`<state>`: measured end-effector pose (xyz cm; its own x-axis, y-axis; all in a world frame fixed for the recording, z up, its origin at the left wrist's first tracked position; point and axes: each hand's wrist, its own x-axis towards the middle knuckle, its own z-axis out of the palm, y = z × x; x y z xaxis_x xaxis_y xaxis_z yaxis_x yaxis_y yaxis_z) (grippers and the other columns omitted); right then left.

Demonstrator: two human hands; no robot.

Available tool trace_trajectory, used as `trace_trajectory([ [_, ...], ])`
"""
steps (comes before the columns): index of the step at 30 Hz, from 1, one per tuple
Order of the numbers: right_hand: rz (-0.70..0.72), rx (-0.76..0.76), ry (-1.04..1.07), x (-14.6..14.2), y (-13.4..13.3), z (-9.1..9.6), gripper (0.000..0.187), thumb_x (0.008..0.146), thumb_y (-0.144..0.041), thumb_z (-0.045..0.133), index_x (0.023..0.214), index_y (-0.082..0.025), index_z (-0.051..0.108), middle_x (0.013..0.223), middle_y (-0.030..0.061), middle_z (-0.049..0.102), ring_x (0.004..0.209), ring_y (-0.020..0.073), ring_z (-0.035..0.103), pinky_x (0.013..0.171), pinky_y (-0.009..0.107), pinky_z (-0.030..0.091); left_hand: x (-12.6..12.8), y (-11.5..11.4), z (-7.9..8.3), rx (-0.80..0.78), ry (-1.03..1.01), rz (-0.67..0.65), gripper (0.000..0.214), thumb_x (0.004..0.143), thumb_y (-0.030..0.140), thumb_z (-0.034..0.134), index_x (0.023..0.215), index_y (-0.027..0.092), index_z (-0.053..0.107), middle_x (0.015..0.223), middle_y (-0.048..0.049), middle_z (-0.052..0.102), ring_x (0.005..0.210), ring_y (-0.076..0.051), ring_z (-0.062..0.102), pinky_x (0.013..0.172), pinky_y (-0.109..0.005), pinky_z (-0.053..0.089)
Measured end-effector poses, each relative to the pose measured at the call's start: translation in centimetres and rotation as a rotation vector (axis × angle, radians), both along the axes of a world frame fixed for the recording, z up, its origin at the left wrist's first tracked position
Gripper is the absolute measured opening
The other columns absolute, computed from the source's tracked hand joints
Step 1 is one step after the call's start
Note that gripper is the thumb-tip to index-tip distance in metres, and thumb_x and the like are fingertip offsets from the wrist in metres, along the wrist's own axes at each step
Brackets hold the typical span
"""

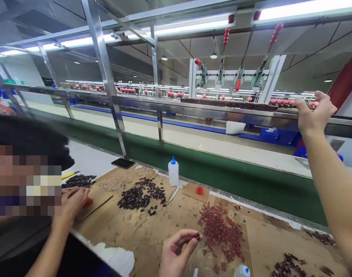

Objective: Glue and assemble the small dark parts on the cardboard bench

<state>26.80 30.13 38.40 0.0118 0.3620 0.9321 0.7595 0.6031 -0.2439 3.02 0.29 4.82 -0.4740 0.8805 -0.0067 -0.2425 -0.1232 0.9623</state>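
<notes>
My left hand (176,252) is low in the middle, thumb and fingers pinched on a small red piece (197,235) at the edge of a pile of red pieces (222,231). The pile lies on a brown cardboard sheet (152,231). My right hand (314,111) is raised at the upper right, up at the metal rail (193,109). Its fingers are curled, and what they hold, if anything, is hidden. A pile of black pieces (141,194) lies further left on the cardboard.
A co-worker sits at the left with both hands (73,200) on the cardboard, near a dark pile (79,180). A white glue bottle (173,172), a red cap (199,189) and a phone (123,163) stand by the green conveyor belt (222,173). A second bottle (242,271) is at the bottom edge.
</notes>
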Motion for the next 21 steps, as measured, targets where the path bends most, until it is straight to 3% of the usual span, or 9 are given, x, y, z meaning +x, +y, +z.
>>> trace_trajectory([
  [2, 0.165, -0.127, 0.177, -2.4, -6.1, -4.7, 0.047, 0.079, -0.067, 0.052, 0.115, -0.038, 0.06, 0.114, 0.0044, 0.065, 0.115, 0.0378, 0.055, 0.098, 0.062, 0.041, -0.3, 0.7, 1.5, 0.023, 0.025, 0.01, 0.026, 0.065, 0.044, 0.081, 0.076, 0.021, 0.074, 0.078, -0.0067, 0.073, 0.081, -0.026, 0.069, 0.074, -0.036, 0.058],
  [4, 0.431, -0.459, 0.069, -4.7, -12.8, -10.1, 0.03, 0.073, -0.062, 0.063, 0.091, -0.038, 0.069, 0.1, 0.0009, 0.071, 0.099, 0.0336, 0.065, 0.083, 0.052, 0.054, -0.1, 1.2, 3.0, 0.065, 0.062, 0.006, 0.028, 0.065, 0.046, 0.08, 0.075, 0.02, 0.076, 0.078, -0.0068, 0.074, 0.078, -0.022, 0.068, 0.075, -0.032, 0.057],
  [5, 0.539, -0.649, -0.001, -5.6, -15.9, -12.7, 0.029, 0.069, -0.059, 0.068, 0.085, -0.035, 0.072, 0.094, 0.0018, 0.073, 0.091, 0.0319, 0.068, 0.075, 0.047, 0.057, 0.2, 1.4, 3.8, 0.16, 0.12, 0.028, 0.029, 0.069, 0.047, 0.077, 0.076, 0.018, 0.076, 0.076, -0.0072, 0.073, 0.075, -0.021, 0.067, 0.071, -0.031, 0.056],
  [7, 0.668, -0.904, 0.049, -6.9, -20.9, -17.2, 0.032, 0.073, -0.056, 0.067, 0.089, -0.029, 0.075, 0.087, 0.0054, 0.075, 0.078, 0.0271, 0.07, 0.067, 0.039, 0.058, 0.9, 1.5, 5.2, 0.293, 0.22, 0.028, 0.025, 0.078, 0.042, 0.071, 0.081, 0.018, 0.077, 0.074, -0.0065, 0.072, 0.071, -0.017, 0.066, 0.068, -0.027, 0.055],
  [9, 0.728, -1.034, 0.184, -7.4, -23.8, -20.2, 0.035, 0.075, -0.055, 0.066, 0.092, -0.026, 0.076, 0.086, 0.0071, 0.076, 0.073, 0.0249, 0.071, 0.061, 0.035, 0.058, 1.5, 1.3, 6.1, 0.369, 0.322, -0.006, 0.018, 0.083, 0.034, 0.067, 0.085, 0.019, 0.077, 0.074, -0.0056, 0.073, 0.07, -0.016, 0.066, 0.066, -0.025, 0.054],
  [12, 0.788, -1.122, 0.288, -7.3, -25.5, -22.4, 0.031, 0.073, -0.052, 0.069, 0.089, -0.026, 0.077, 0.083, 0.0069, 0.076, 0.07, 0.0232, 0.071, 0.058, 0.031, 0.058, 2.0, 1.0, 6.4, 0.45, 0.451, -0.017, 0.012, 0.086, 0.024, 0.065, 0.089, 0.021, 0.076, 0.076, -0.0044, 0.073, 0.072, -0.015, 0.065, 0.067, -0.026, 0.053],
  [21, 0.71, -1.106, 0.426, -6.2, -26.8, -23.9, 0.019, 0.067, -0.043, 0.077, 0.078, -0.028, 0.079, 0.077, 0.0056, 0.075, 0.065, 0.0219, 0.07, 0.061, 0.032, 0.06, 2.5, 0.6, 5.1, 0.592, 0.628, 0.001, 0.025, 0.086, 0.012, 0.063, 0.102, 0.028, 0.074, 0.079, -0.0028, 0.072, 0.076, -0.015, 0.062, 0.069, -0.027, 0.05],
])
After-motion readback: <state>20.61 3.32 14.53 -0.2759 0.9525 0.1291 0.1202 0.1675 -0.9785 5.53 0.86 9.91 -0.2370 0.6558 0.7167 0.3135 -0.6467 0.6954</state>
